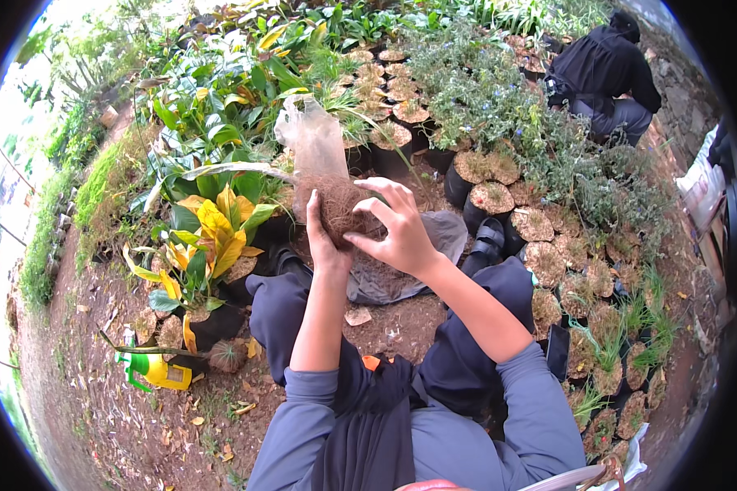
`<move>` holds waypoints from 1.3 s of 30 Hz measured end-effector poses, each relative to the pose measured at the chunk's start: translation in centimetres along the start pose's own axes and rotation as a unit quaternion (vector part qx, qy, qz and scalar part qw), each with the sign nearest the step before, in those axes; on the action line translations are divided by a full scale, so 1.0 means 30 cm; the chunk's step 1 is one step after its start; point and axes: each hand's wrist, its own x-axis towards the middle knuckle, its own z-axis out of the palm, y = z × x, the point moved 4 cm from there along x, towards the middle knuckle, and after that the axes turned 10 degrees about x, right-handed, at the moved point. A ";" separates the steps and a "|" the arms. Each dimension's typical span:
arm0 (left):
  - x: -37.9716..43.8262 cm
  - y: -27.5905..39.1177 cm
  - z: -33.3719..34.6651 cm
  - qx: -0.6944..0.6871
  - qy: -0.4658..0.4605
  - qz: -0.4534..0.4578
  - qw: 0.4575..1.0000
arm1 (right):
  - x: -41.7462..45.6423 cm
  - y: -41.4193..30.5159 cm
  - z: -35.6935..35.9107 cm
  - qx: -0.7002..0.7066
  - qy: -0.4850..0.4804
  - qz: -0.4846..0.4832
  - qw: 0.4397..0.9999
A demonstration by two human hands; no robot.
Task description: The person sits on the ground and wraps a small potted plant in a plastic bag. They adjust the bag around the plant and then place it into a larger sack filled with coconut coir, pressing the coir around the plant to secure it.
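My left hand (pixel 330 242) holds up a ball of brown coir-like fibre (pixel 338 205), with the palm beneath it and the thumb along its left side. A pale, stem-like strip (pixel 239 169) extends left from the top of the ball. My right hand (pixel 396 227) is at the ball's right side, its fingers spread and bent and its fingertips close to or touching the fibre. No separate item shows in that hand. Behind the ball is a translucent plastic bag (pixel 316 135). Below my hands, a grey plastic sheet (pixel 439 239) with loose brown fibre lies on the soil.
Potted plants in black bags (pixel 485 199) stand ahead and to the right. A yellow-leaved plant (pixel 221 230) is at left, near a second fibre ball (pixel 226 356) and a yellow-green spray bottle (pixel 159 371). A dark phone-like object (pixel 557 351) is by my right elbow. Another person (pixel 608 80) crouches far right.
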 end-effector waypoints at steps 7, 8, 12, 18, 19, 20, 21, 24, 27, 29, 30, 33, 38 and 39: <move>-0.010 0.032 0.004 -0.019 0.042 0.029 0.999 | -0.002 0.038 -0.029 -0.012 -0.008 0.011 1.000; -0.011 0.038 0.009 -0.017 0.050 0.039 0.998 | 0.000 0.043 -0.040 -0.001 0.000 0.028 1.000; -0.018 0.046 0.004 0.013 0.071 0.081 0.994 | 0.022 0.018 -0.069 0.099 0.068 0.073 0.990; -0.006 -0.038 0.009 0.161 0.084 0.197 0.963 | -0.025 -0.006 0.081 0.060 -0.017 0.063 0.996; 0.006 -0.055 -0.003 0.168 0.072 0.219 0.958 | -0.032 0.008 0.113 0.058 -0.016 0.085 0.995; 0.007 -0.064 -0.013 0.180 0.070 0.224 0.955 | -0.036 0.021 0.128 0.054 -0.005 0.099 0.994; 0.002 -0.065 0.001 0.190 0.065 0.226 0.953 | -0.040 0.040 0.132 0.048 0.008 0.115 0.992; -0.014 -0.068 0.022 0.170 0.087 0.195 0.962 | -0.035 0.107 0.129 0.153 0.102 0.175 0.967; -0.004 -0.063 0.013 0.161 0.082 0.174 0.968 | -0.038 0.166 0.117 0.376 0.077 0.327 0.864; 0.002 -0.060 0.001 0.147 0.040 0.133 0.979 | -0.028 0.180 0.106 0.458 0.061 0.341 0.819; 0.001 -0.055 -0.006 0.149 0.033 0.109 0.982 | -0.030 0.182 0.097 0.480 0.040 0.354 0.801; -0.012 -0.061 -0.010 0.173 0.009 0.078 0.982 | -0.038 0.179 0.073 0.535 -0.006 0.383 0.753; -0.022 -0.056 0.025 0.130 -0.036 0.026 0.990 | -0.051 0.210 0.047 0.590 0.028 0.400 0.701; -0.029 -0.044 0.042 0.116 -0.045 0.009 0.992 | -0.055 0.229 0.043 0.583 0.059 0.404 0.702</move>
